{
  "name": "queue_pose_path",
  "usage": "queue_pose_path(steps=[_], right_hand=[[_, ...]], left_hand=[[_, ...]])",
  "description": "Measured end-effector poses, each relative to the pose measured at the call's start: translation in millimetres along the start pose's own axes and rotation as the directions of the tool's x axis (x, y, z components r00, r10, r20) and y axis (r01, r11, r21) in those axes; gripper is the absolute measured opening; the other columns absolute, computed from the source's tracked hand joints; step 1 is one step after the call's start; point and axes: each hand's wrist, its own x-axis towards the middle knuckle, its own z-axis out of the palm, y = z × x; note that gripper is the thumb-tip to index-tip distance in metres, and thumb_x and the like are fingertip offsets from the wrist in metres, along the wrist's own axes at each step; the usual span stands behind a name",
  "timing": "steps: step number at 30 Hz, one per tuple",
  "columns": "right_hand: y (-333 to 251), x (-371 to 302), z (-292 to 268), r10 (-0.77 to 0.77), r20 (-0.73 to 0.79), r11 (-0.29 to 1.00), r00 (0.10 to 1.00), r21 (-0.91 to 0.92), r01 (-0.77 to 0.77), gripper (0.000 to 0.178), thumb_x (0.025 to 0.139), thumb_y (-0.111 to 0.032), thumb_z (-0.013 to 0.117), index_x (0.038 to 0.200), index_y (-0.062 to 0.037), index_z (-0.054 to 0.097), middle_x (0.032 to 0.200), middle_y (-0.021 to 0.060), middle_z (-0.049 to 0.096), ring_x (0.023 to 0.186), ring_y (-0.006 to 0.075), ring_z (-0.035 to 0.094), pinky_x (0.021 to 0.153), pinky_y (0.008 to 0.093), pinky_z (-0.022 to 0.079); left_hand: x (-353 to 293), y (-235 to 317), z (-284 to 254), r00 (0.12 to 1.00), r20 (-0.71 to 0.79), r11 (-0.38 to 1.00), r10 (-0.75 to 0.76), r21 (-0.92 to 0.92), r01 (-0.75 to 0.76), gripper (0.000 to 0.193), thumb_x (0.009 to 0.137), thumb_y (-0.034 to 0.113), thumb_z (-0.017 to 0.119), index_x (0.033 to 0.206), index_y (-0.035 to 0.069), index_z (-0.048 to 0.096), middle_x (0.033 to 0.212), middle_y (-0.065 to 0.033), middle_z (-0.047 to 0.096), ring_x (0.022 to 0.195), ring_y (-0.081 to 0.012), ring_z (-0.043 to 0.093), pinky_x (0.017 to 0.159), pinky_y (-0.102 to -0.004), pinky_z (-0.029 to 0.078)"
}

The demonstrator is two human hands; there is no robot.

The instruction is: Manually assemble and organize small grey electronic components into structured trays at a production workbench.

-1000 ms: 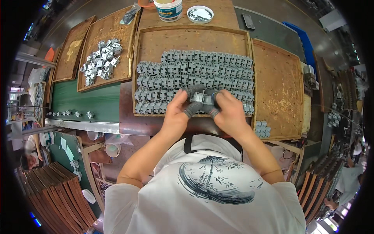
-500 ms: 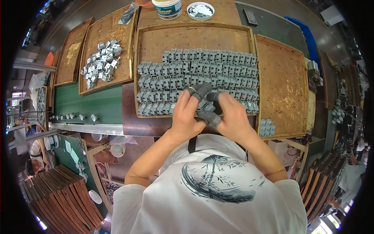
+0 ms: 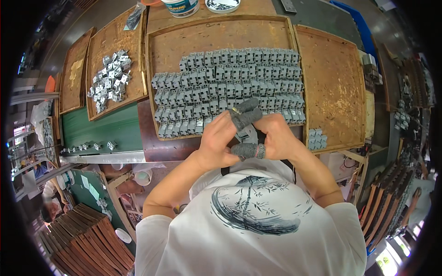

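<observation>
In front of my shirt, a small grey block-shaped part (image 3: 249, 135) is held between both hands, largely covered by the fingers. My left hand (image 3: 217, 140) is closed on it, its fingers wearing grey cloth sleeves. My right hand (image 3: 279, 138) grips the same part from the other side, also with grey sleeves on some digits. Just beyond the hands lies a wooden tray (image 3: 225, 34) with several rows of similar grey parts (image 3: 230, 89). The hands overlap the near edge of this tray and hide part of its front row.
A second wooden tray (image 3: 103, 39) at the left carries a pile of loose metal parts (image 3: 109, 78). Several small pieces line the green surface (image 3: 101, 128). The right tray (image 3: 329, 83) has a small group of grey parts in its near corner. A bucket (image 3: 182, 7) stands at the back.
Both hands have drawn back toward my body with the grey part still between them. The view has shifted slightly, so the trays appear higher.
</observation>
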Motion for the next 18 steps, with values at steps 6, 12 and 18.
queue_pose_path(steps=[6, 12, 18], right_hand=[[1, 0, 6, 0.180, -0.043, 0.984, 0.983, 0.010, -0.180, 0.043, 0.071, -0.037, 0.080, 0.085, 0.0018, 0.065, 0.072, 0.0177, 0.065, 0.065, 0.0313, 0.067, 0.059, 0.0337, 0.050], [34, -53, -42, 0.439, -0.466, 0.880, 0.768, 0.053, -0.471, 0.027, 0.085, -0.015, 0.069, 0.107, 0.0004, 0.066, 0.093, 0.0078, 0.070, 0.083, 0.0140, 0.063, 0.073, 0.0283, 0.051], [133, -193, -80, 0.470, -0.790, 0.368, 0.394, -0.230, -0.901, 0.033, 0.087, -0.023, 0.063, 0.109, 0.0011, 0.065, 0.101, 0.0199, 0.067, 0.095, 0.0337, 0.062, 0.085, 0.0430, 0.048]], left_hand=[[5, -9, -6, 0.992, 0.123, 0.996, -0.032, 0.091, 0.021, 0.069, 0.062, 0.012, 0.076, 0.128, 0.004, 0.059, 0.126, -0.0181, 0.060, 0.104, -0.0353, 0.061, 0.088, -0.0393, 0.051], [55, -80, -69, 0.979, -0.116, 0.859, -0.166, 0.470, 0.202, 0.061, 0.066, 0.003, 0.076, 0.124, 0.011, 0.061, 0.107, -0.0156, 0.055, 0.102, -0.0355, 0.053, 0.089, -0.0416, 0.045], [85, -174, -151, 0.707, 0.107, 0.710, -0.699, 0.224, 0.667, 0.042, 0.074, 0.000, 0.064, 0.116, 0.001, 0.064, 0.095, -0.0070, 0.068, 0.087, -0.0172, 0.061, 0.079, -0.0301, 0.049]])
